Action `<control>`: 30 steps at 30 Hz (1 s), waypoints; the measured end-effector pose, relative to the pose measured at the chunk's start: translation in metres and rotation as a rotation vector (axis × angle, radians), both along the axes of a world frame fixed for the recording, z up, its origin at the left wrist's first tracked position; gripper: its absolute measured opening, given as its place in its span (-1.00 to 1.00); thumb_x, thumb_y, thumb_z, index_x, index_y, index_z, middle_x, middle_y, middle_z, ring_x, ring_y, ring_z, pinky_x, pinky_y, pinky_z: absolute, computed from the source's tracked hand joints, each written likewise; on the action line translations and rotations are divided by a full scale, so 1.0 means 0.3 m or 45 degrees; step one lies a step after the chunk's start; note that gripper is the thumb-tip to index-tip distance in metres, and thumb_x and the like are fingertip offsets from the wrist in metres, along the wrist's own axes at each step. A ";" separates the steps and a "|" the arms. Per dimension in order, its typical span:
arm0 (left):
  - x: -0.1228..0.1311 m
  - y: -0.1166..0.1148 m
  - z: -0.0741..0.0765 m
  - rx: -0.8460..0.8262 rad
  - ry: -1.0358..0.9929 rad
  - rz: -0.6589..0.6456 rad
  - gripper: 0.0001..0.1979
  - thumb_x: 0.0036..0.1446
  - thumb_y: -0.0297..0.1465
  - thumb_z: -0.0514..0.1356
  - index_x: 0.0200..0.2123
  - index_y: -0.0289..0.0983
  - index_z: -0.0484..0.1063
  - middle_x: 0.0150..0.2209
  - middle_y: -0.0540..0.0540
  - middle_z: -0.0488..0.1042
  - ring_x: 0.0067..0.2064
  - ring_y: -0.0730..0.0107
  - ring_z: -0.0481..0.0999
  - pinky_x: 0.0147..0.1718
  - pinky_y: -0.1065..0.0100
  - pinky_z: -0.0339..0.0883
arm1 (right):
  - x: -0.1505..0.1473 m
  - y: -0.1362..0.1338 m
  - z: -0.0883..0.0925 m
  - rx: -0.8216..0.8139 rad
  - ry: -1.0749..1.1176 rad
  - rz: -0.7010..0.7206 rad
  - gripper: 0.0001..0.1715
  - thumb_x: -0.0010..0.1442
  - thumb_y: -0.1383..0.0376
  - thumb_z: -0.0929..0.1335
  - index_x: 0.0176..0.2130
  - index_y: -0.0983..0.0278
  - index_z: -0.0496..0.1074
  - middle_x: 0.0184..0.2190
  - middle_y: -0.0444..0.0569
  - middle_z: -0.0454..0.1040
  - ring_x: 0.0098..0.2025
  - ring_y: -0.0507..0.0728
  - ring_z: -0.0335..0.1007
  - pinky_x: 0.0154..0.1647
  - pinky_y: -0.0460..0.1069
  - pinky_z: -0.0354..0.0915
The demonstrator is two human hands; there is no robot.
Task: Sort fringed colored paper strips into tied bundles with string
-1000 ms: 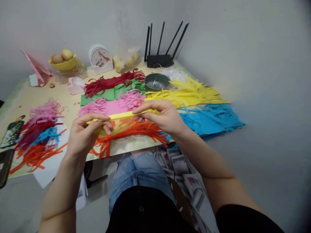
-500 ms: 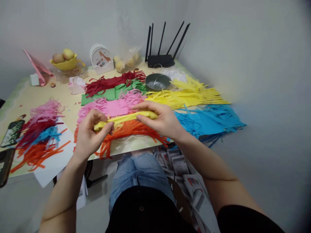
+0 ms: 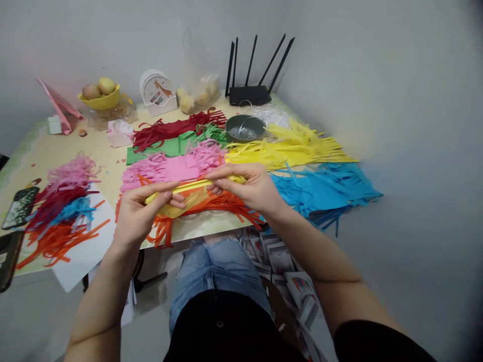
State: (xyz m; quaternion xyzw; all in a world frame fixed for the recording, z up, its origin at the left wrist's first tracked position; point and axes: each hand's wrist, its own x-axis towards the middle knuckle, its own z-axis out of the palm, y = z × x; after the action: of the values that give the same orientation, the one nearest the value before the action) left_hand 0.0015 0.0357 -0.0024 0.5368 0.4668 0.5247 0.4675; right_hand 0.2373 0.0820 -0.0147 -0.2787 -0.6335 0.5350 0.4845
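Note:
A rolled strip of yellow tissue paper [image 3: 193,185] is stretched between my two hands. My left hand [image 3: 138,213] pinches its left end between thumb and fingers, and my right hand [image 3: 254,190] pinches the right end. A thin yellow flap hangs below the roll, near the left hand. Beneath the hands lies orange fringed paper [image 3: 222,202] at the table's front edge. Pink fringed paper [image 3: 181,167] lies just behind it. Yellow fringed paper [image 3: 283,153] and blue fringed paper [image 3: 320,186] spread out to the right.
Green fringed paper [image 3: 169,148] and red fringed paper [image 3: 169,129] lie farther back, beside a dark bowl [image 3: 245,120]. A black router [image 3: 249,95] stands behind. Cut tassels [image 3: 68,206] and phones [image 3: 19,207] are at left. A yellow bowl [image 3: 100,102] holds round fruit.
The fingers have shifted along the yellow tissue paper. Its roll looks thinner between the hands, and a loose flap now shows below it. Things on the table have stayed put.

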 end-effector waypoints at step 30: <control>-0.024 0.095 0.024 0.941 1.515 -0.179 -0.81 0.32 -0.42 0.13 -0.25 -0.21 0.56 -0.36 -0.06 0.64 -0.27 0.30 0.60 0.13 0.07 0.32 | 0.044 0.055 0.027 0.464 -0.608 0.132 -0.65 0.23 0.28 0.39 0.00 0.29 0.58 -0.05 0.02 0.64 -0.04 0.10 0.59 0.04 -0.03 0.41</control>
State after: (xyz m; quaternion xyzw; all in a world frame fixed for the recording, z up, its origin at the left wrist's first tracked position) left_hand -0.0057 0.0642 0.0048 0.8853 0.3986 0.2348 -0.0474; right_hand 0.2503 0.0985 -0.0066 -0.2723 -0.8284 0.3558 0.3361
